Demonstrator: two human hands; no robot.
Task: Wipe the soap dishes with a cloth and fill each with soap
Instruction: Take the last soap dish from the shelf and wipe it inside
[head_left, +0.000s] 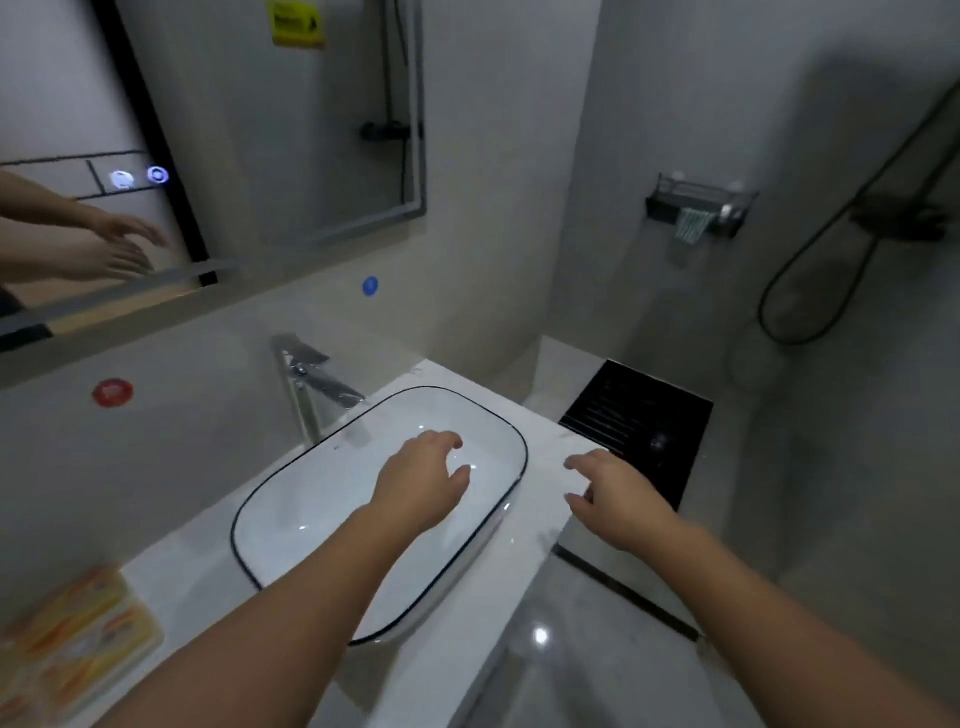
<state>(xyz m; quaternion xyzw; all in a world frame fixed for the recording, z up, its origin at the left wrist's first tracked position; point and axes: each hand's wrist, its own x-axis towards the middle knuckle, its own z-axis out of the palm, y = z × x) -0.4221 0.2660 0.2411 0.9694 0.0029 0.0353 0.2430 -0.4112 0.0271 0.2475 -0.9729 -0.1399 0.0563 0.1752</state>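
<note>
Left hand (422, 486) over one basin (311, 499), right hand (621, 501) beside; both empty, relaxed.

The basin (322, 499) in the middle of the frame looks like glossy white ceramic with a thin dark rim. It sits on a smooth, pale, stone-like worktop (176, 587), and the tap (306, 379) behind it is polished bright metal. At the lower left the blurred soap packets (78, 623) seem wrapped in shiny plastic film, and the floor (571, 665) at the bottom centre is glossy tile. The walls (519, 156) look matt and smooth, and at the upper right a soft striped cloth (691, 228) hangs from a black metal rack (670, 200).
</note>
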